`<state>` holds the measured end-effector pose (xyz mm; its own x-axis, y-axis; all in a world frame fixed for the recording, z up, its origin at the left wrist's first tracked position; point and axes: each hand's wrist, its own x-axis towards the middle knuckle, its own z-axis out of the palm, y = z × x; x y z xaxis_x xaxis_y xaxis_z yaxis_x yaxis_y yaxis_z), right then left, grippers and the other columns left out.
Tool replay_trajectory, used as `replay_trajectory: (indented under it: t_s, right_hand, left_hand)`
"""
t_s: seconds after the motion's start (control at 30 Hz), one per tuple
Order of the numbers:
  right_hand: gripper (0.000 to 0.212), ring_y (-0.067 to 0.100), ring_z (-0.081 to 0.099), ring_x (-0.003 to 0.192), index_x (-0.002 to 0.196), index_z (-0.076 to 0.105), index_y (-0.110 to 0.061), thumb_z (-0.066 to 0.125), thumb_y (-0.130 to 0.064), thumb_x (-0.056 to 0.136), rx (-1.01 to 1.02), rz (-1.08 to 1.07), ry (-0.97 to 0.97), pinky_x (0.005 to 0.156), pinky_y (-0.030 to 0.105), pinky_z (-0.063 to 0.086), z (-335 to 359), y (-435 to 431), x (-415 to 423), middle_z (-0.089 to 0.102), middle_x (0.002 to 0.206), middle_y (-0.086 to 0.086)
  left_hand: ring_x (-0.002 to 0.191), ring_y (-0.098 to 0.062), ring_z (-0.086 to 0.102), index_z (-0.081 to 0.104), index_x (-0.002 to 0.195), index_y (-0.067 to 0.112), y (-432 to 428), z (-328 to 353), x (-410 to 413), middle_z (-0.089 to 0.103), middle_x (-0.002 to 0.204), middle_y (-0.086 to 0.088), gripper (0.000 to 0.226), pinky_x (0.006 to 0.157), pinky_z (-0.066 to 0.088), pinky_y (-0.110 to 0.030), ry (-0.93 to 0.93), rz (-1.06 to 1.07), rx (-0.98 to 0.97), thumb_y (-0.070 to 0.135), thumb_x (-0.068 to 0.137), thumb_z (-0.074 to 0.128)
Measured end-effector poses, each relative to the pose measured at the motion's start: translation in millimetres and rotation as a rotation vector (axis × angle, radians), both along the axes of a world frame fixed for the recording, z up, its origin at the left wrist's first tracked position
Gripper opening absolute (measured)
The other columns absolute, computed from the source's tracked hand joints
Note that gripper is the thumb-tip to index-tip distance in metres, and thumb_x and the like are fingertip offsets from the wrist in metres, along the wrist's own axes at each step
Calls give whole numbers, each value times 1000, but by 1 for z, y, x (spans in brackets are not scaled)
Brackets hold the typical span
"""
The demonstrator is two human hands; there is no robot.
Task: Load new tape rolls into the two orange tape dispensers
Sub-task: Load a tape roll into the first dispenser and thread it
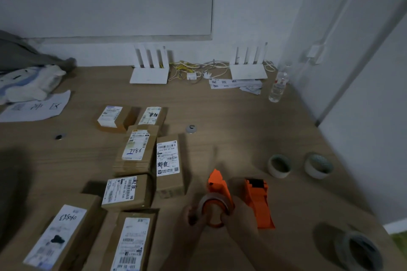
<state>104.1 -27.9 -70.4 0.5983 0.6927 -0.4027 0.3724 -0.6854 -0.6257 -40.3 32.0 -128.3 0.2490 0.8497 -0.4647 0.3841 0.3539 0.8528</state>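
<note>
Both hands close their grip on one orange dispenser (218, 191) near the front edge of the desk (242, 116): the left hand (193, 215) pinches the side of a tape roll (212, 207) seated on the dispenser's hub, and the right hand (240, 211) wraps the dispenser body from the other side. That opposed hold probably steadies the frame while the roll is pressed or turned onto the hub; dim light and blur hide the exact finger positions.

By size: the desk carries seven cardboard parcels (136, 152) with shipping labels, laid in a loose cluster to the left, clear of the working spot. Two white routers (149, 75) stand along the back wall. The second orange dispenser (258, 200) lies just beside the right hand, within easy reach, and looks unloaded. One large tape roll (359, 251) sits at the near right corner, likely the next to go in. Two smaller pale rolls (279, 166) rest well beyond the dispensers; whether they are spent cores I cannot tell. One clear bottle (278, 86) stands far right.
</note>
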Motion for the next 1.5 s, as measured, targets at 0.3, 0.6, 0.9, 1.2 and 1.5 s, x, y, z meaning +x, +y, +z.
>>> replay_trajectory:
  t_s: [0.3,0.6,0.9,1.2,1.5]
  right_hand:
    - [75,23,50,132,142,41,-14,69,-21,73,-91,-37,-10,104,31,44,-22,0,-16,53,143,7]
    - [62,25,53,129,137,45,-11,67,-17,79,-146,19,-40,104,35,45,-26,-4,-22,52,143,7]
    - [54,25,55,126,132,50,-12,66,-21,82,-143,23,-4,101,33,47,-34,-8,-19,56,140,6]
    - [50,26,52,124,128,55,-9,63,-27,83,43,15,-60,101,32,41,-23,-4,-11,60,130,9]
    - [17,15,63,84,93,67,-19,61,-14,78,324,14,-38,73,25,48,22,-10,34,71,92,0]
  left_hand:
    - [65,-16,55,56,107,1,1,-16,-6,63,90,-19,33,46,48,-12,15,10,-89,1,79,73]
    - [86,-18,62,60,101,23,-3,-48,-10,69,93,-2,33,76,50,-29,77,-74,-36,39,73,69]
    - [91,-28,68,64,106,14,-9,-93,-17,72,94,-6,69,86,54,-57,-4,39,4,67,63,72]
    - [80,-24,65,63,100,10,-9,-7,-1,68,90,-8,36,67,49,-24,104,68,253,31,71,71]
    - [81,22,58,63,100,26,-12,61,58,65,93,22,16,70,41,2,-10,24,375,19,86,60]
